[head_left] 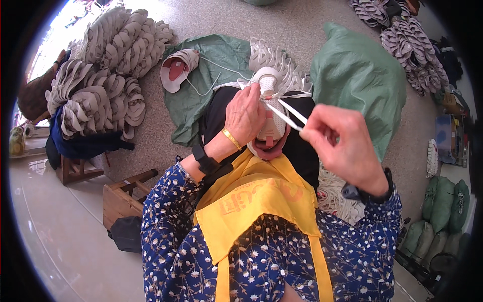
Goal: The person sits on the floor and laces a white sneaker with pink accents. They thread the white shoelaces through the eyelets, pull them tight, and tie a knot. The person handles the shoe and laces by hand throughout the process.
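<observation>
Toward the upper left edge of a crumpled green plastic sheet [193,108] lies an off-white shoe upper with a reddish lining [179,66], tipped open, a thin cord trailing from it. Further right, over the near edge of that sheet, the left hand [245,115] curls closely over the side of a white mesh shoe with a pink-lined collar [270,126]; exactly what its fingertips pinch is hidden from me. That shoe sits in the person's lap, between the black-clad knees, toe pointing away, collar against the yellow apron [259,194]. It looks light and pliable, likely to cave if squeezed at the mesh, so I'd hold it along the firmer-looking lace edges. Two narrow white laces [289,117] run taut rightward from it; they seem smooth and could slip from a loose pinch. The right hand [342,143] has them pressed tightly between thumb and finger. Beyond, a bulging green sack [359,80] slumps on the floor.
</observation>
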### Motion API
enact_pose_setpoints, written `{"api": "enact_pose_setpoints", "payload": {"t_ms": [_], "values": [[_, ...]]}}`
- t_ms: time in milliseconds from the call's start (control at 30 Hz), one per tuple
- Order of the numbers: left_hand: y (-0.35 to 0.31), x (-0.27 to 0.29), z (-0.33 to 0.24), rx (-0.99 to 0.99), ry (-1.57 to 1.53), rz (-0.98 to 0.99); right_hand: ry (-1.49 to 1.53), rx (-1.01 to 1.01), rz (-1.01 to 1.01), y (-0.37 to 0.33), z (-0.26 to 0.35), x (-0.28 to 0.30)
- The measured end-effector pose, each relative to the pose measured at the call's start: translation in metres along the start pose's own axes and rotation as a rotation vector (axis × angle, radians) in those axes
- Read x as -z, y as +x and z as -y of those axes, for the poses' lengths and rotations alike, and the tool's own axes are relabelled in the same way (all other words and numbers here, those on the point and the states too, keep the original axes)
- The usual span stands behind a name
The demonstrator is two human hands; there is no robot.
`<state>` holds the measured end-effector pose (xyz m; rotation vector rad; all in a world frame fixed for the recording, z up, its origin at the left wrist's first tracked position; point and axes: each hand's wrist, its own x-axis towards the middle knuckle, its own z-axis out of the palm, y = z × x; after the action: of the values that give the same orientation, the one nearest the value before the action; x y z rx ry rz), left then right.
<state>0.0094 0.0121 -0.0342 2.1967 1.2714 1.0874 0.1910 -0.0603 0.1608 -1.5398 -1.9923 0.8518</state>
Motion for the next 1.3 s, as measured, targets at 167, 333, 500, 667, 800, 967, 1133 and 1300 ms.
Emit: {"api": "enact_pose_setpoints", "payload": {"t_ms": [167,333,500,667,800,967,1133,1300], "values": [[0.019,0.033,-0.033,-0.115,-0.291,0.056,0.105,-0.072,-0.049,0.023,-0.030,0.000],[0.023,0.046,-0.047,0.026,-0.610,0.117,0.286,-0.050,-0.061,0.042,-0.057,-0.007],[0.022,0.043,-0.040,0.242,-0.931,0.173,0.764,-0.033,-0.075,0.056,-0.076,-0.019],[0.025,0.036,-0.041,0.232,-1.006,0.151,0.808,-0.085,-0.140,0.063,-0.087,-0.032],[0.027,0.040,-0.038,0.352,-1.125,0.218,0.700,-0.087,-0.119,0.064,-0.082,-0.039],[0.028,0.040,-0.033,0.472,-1.272,0.240,0.769,-0.115,-0.143,0.065,-0.073,-0.039],[0.033,0.043,-0.040,0.573,-1.337,0.216,0.753,-0.083,-0.173,0.059,-0.084,-0.046],[0.029,0.036,-0.029,0.516,-1.311,0.272,0.656,-0.021,-0.174,0.057,-0.087,-0.057]]}}
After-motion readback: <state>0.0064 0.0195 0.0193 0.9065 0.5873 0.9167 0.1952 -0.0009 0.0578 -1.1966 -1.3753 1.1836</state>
